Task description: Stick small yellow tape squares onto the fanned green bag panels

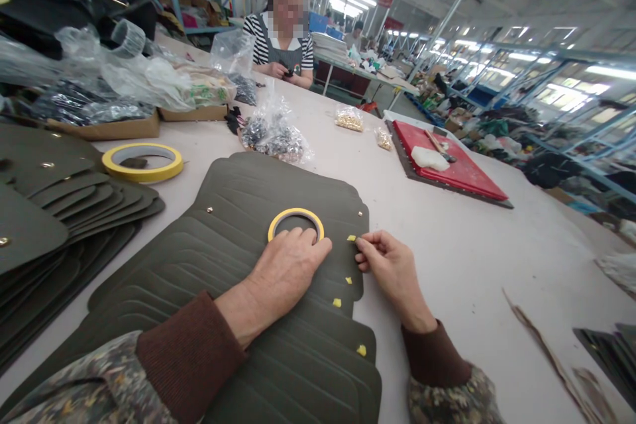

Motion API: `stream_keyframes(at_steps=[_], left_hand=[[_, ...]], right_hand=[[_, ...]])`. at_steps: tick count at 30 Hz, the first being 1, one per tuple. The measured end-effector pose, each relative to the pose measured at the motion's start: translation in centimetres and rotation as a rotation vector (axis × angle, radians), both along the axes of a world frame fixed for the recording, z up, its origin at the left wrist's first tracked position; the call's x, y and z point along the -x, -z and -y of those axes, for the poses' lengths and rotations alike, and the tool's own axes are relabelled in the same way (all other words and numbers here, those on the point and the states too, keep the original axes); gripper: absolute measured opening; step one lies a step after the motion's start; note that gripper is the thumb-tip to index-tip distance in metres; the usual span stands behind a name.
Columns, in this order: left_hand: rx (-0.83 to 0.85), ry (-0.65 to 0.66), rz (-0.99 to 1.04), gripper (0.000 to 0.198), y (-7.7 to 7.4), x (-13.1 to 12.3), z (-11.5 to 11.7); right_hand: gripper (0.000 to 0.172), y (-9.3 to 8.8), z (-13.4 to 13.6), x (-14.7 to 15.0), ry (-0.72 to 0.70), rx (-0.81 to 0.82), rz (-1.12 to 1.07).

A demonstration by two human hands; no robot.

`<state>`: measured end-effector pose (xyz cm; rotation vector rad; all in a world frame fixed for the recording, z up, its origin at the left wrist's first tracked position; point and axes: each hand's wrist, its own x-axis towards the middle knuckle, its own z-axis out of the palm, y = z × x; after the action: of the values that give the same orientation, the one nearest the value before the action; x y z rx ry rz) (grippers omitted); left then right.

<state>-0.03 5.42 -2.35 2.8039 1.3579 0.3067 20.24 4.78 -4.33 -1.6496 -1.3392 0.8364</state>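
A fanned stack of dark olive sheet pieces with scalloped edges (238,238) lies in front of me, small gold-coloured studs on the top one. My left hand (285,271) is closed on a roll of yellow tape (275,224) resting on that top piece; its fingertips are partly hidden. At the stack's right edge, my right hand (390,268) pinches a small bit of yellow tape (351,238) between thumb and forefinger. Three more yellow bits, one of them a scrap (336,303), stick along the right edge nearer me.
A larger yellow tape roll (171,169) lies left, beside more olive pieces (30,212). Plastic bags of small parts (275,129) stand beyond. A red board (457,169) holds a hammer-like tool. Across the table (447,265), a person (283,40) handles something small and dark.
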Motion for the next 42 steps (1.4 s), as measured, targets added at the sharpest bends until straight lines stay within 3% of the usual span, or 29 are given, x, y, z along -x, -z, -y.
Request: stream_keyframes(at_steps=[8, 14, 20, 34, 38, 42], left_hand=[[0.004, 0.03, 0.019, 0.011, -0.2, 0.0, 0.2], [0.006, -0.039, 0.143, 0.015, -0.2, 0.4, -0.7], [0.015, -0.044, 0.231, 0.017, 0.1, 0.7, -1.6], [0.103, -0.034, 0.038, 0.019, -1.8, 0.9, -2.4], [0.114, -0.018, 0.047, 0.017, -1.5, 0.8, -2.3], [0.123, -0.006, 0.074, 0.017, -1.2, 0.8, -2.1]], right_hand=[[0.021, 0.0, -0.6, 1.2, -0.025, -0.228, 0.508], [0.026, -0.8, -1.1, -0.7, -0.16, -0.106, 0.311], [0.027, 0.8, -1.4, -1.7, -0.156, -0.263, 0.4], [0.026, 0.4, -1.3, -2.6, -0.219, -0.259, 0.302], [0.011, -0.5, -0.6, -3.2, -0.409, -0.308, 0.256], [0.012, -0.7, -0.3, -2.6, -0.603, -0.259, 0.342]])
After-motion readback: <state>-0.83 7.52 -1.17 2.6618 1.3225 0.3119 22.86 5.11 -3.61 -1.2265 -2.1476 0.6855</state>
